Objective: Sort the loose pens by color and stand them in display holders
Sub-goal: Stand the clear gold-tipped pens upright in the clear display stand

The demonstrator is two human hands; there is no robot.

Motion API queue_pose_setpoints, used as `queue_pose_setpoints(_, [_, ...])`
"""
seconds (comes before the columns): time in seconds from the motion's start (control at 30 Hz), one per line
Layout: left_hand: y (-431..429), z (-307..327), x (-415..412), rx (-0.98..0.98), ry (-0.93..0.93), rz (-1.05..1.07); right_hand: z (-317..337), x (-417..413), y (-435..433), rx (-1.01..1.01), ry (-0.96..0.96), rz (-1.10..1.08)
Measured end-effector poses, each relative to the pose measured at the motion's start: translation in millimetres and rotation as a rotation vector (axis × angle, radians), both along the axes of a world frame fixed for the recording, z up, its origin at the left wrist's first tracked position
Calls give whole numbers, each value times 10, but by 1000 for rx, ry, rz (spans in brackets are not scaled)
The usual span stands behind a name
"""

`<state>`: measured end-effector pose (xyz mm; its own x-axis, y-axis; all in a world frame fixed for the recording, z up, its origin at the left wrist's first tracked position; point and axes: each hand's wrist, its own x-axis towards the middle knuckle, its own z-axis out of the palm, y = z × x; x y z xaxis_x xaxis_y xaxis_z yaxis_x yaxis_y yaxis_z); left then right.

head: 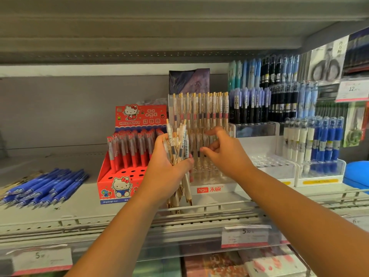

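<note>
white and gold pens (179, 144) stand nearly upright as a bundle in the left hand (165, 168), whose grip wraps them, tips down. the right hand (225, 154), nearer the clear holder (209, 189) on the shelf (79, 196) behind, hangs loosely open just right of the bundle, holding nothing.

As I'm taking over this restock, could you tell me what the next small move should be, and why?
Probably the right hand should pinch one pen from the white-and-gold pen bundle in the left hand and stand it in the clear hesu holder: the right hand is empty beside the bundle, and the holder's front holes look vacant.
</note>
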<state>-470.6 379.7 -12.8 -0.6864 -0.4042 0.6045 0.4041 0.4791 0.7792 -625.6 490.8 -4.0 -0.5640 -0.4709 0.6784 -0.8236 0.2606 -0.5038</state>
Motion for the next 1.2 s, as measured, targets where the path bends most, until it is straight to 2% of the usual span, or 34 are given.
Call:
queue_pose_setpoints(0.13, [-6,10,24,38,19,-11,34,48,38,34,102,-133])
queue_pose_setpoints(0.2, [-16,14,25,45,23,-16,86,96,79,-56,147,-145])
queue_pose_setpoints(0.27, [-20,12,19,34,28,-27,146,195,109,-199,87,-2])
queue_pose_setpoints(0.33, [-14,15,15,14,34,-36,201,345,114,-292,-107,249])
queue_pose_setpoints(0.4, [-1,15,5,6,44,-54,226,470,104,-305,-272,432])
queue_pose_setpoints(0.47, [-4,6,-5,13,50,-76,228,552,78,-286,-337,500])
queue_pose_setpoints(0.73, [-14,-9,-16,33,14,-127,248,580,83,-280,-441,486])
queue_pose_setpoints(0.87, [-16,-10,-30,37,-10,-116,266,523,144,-372,-525,498])
queue_pose_setpoints(1.03, [12,-12,-51,-2,-40,-126,196,490,181,-254,-465,482])
queue_pose_setpoints(1.2, [32,-9,-58,-12,-41,-116,209,491,164,-283,-422,461])
